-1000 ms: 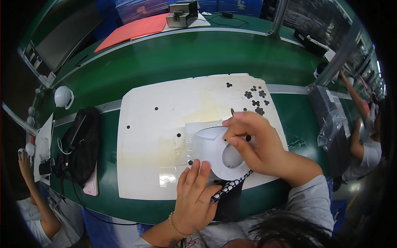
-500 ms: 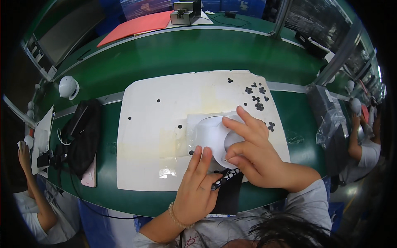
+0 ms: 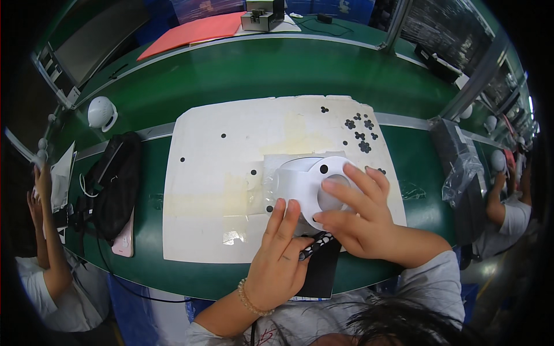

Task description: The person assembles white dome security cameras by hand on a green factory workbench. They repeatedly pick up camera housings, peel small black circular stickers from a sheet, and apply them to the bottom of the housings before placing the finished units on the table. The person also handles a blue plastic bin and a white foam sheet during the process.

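Note:
A white rounded plastic housing [image 3: 295, 183] with a ring-shaped face and a round opening lies tilted on the cardboard. One round black pad [image 3: 324, 169] sits on the ring's far side, and a dark dot shows by my right thumb tip. My right hand [image 3: 363, 216] curls its fingers over the ring and opening, thumb at the near rim. My left hand [image 3: 280, 259] keeps a black sheet [image 3: 321, 271] between thumb and fingers; its curled upper part has white round spots. Two outstretched left fingertips meet the housing's near side.
White cardboard [image 3: 202, 202] covers the bench middle, with black dots and clusters [image 3: 365, 147] at far right. A black bag [image 3: 118, 190] and pink phone [image 3: 123, 239] lie left; a dark box with clear plastic [image 3: 459, 167] stands right. Other people work at both sides.
The housing has turned so its ring faces up more, showing the black pad. My right fingers have gone from a pinch to spreading over the ring. My left hand stays nearly in place.

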Motion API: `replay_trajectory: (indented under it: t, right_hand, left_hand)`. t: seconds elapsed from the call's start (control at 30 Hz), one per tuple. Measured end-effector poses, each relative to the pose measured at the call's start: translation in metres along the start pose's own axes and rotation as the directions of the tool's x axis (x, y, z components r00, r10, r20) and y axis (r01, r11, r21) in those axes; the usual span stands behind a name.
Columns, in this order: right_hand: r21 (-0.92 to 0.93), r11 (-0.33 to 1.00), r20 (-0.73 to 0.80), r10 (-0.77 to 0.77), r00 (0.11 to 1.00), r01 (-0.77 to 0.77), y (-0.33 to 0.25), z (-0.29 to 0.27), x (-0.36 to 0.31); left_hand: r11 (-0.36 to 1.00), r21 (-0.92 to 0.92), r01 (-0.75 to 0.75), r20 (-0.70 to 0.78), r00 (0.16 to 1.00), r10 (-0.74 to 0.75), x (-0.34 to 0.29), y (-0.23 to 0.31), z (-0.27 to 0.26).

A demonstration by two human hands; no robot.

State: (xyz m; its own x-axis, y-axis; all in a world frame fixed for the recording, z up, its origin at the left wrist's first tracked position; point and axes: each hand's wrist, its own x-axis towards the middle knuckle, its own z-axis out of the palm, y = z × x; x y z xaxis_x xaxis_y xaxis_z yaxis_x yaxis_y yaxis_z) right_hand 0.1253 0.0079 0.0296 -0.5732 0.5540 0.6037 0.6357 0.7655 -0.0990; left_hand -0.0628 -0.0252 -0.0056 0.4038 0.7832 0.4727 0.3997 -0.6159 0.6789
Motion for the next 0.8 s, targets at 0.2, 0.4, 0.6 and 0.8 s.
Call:
replay_trajectory:
  t: [0.2, 0.4, 0.6, 0.8]
  right_hand:
    - [0.231, 0.967, -0.095, 0.134, 0.986, -0.109, -0.005, -0.003, -0.008]
    - [0.299, 0.948, -0.064, -0.099, 0.993, 0.113, -0.005, 0.008, -0.012]
    - [0.353, 0.905, -0.019, 0.261, 0.965, -0.238, 0.010, -0.010, -0.018]
    - [0.389, 0.870, 0.089, 0.291, 0.953, -0.302, 0.013, -0.007, -0.021]
  left_hand:
    - [1.000, -0.027, 0.005, -0.025, 1.000, -0.005, -0.002, 0.000, 0.002]
    - [0.998, 0.060, -0.010, -0.011, 1.000, 0.010, -0.001, -0.001, 0.002]
    - [0.998, -0.026, 0.062, -0.020, 0.998, -0.062, -0.003, -0.002, 0.007]
    - [0.998, -0.005, 0.062, -0.019, 0.998, -0.062, -0.003, -0.001, 0.006]
